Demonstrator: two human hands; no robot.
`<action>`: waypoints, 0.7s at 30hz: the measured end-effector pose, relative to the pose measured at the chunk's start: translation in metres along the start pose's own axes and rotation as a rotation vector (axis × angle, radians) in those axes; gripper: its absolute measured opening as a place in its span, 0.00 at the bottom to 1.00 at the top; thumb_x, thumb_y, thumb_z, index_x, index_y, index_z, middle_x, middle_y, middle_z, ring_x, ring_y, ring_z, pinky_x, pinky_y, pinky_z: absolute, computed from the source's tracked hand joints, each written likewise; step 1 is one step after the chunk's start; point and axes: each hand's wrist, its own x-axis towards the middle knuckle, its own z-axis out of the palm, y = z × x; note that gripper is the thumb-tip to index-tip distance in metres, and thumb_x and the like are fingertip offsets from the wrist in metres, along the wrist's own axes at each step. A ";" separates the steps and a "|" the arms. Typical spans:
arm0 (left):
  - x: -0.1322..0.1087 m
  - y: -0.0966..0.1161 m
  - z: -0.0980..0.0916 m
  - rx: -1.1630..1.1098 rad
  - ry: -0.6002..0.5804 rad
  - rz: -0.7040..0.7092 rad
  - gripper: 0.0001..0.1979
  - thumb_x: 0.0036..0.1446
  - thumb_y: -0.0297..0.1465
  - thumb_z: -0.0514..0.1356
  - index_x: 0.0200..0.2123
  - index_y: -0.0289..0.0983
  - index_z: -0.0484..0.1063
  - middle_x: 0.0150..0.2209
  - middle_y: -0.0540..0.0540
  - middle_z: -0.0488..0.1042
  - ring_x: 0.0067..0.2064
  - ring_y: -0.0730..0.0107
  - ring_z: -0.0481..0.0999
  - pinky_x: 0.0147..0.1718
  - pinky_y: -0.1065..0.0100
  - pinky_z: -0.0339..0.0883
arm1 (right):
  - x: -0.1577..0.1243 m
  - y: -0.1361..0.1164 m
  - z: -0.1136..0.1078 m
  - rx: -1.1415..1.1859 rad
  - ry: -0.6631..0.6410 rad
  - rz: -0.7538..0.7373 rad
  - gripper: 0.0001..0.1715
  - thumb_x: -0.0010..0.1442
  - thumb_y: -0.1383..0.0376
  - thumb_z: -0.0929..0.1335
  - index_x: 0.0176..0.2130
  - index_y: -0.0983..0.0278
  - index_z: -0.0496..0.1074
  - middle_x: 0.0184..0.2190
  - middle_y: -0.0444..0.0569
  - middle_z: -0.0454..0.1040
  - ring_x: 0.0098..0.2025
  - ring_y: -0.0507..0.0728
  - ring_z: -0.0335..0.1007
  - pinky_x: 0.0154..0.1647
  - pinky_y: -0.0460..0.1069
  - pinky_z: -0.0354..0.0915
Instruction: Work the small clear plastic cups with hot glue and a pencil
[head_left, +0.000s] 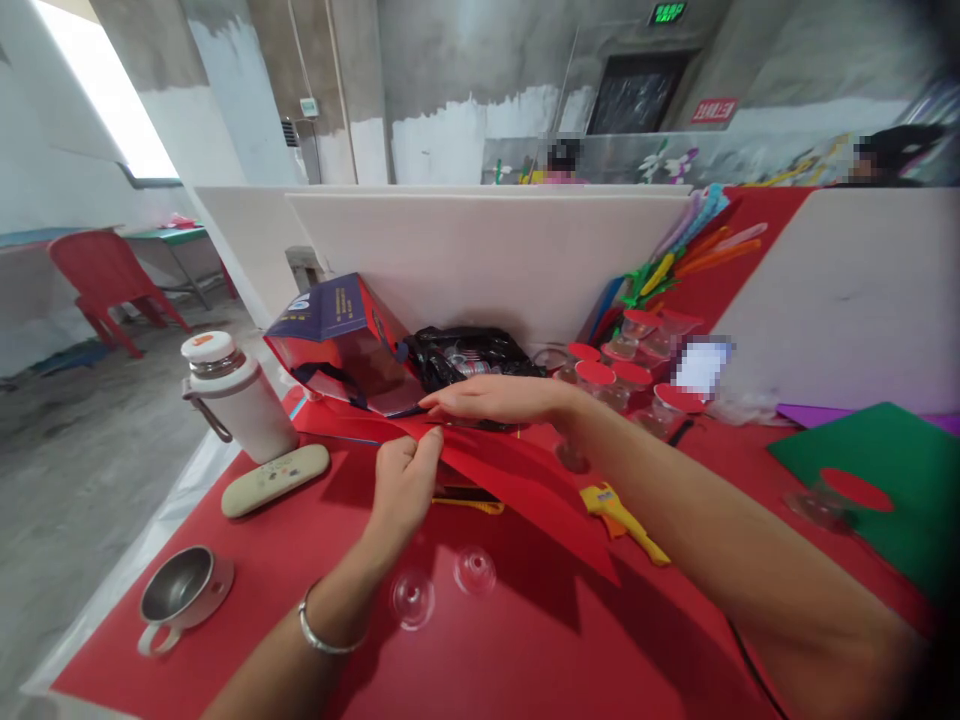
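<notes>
On red table (pixel 517 650), L hand (pixel 401 485) pinched red sheet (pixel 525 490), R hand (pixel 499 400) extended by its far edge (couldn't tell grip), prob mid sheet-handling, next move needing firm L pinch.

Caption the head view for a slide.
Left hand pinching a thin red sheet, right hand held flat near it, two clear, round, plastic-looking pieces on the red tabletop.
</notes>
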 end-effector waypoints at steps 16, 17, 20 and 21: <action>-0.043 -0.019 -0.038 0.536 -0.667 0.492 0.21 0.59 0.45 0.62 0.53 0.45 0.77 0.54 0.43 0.78 0.54 0.51 0.77 0.55 0.55 0.68 | -0.160 -0.010 0.054 -1.008 0.822 0.113 0.20 0.63 0.67 0.59 0.45 0.60 0.78 0.28 0.47 0.81 0.27 0.57 0.77 0.25 0.46 0.62; -0.048 -0.035 -0.045 0.666 -0.603 0.576 0.25 0.56 0.48 0.64 0.55 0.45 0.76 0.55 0.41 0.77 0.56 0.48 0.75 0.56 0.50 0.67 | -0.169 -0.008 0.054 -0.995 0.845 0.094 0.21 0.64 0.67 0.59 0.46 0.60 0.78 0.29 0.47 0.82 0.27 0.57 0.77 0.25 0.47 0.63; -0.063 -0.077 -0.054 0.943 -0.407 0.774 0.37 0.54 0.52 0.64 0.61 0.38 0.70 0.59 0.31 0.72 0.57 0.39 0.73 0.55 0.43 0.67 | -0.191 -0.010 0.059 -0.984 0.865 0.051 0.22 0.65 0.66 0.59 0.50 0.61 0.77 0.32 0.49 0.83 0.28 0.58 0.78 0.26 0.48 0.67; -0.067 -0.086 -0.052 1.018 -0.392 0.805 0.39 0.55 0.53 0.63 0.64 0.38 0.67 0.61 0.30 0.69 0.58 0.39 0.72 0.53 0.44 0.68 | -0.195 -0.013 0.062 -0.992 0.867 0.038 0.23 0.66 0.66 0.58 0.51 0.62 0.77 0.34 0.50 0.83 0.29 0.59 0.79 0.27 0.49 0.68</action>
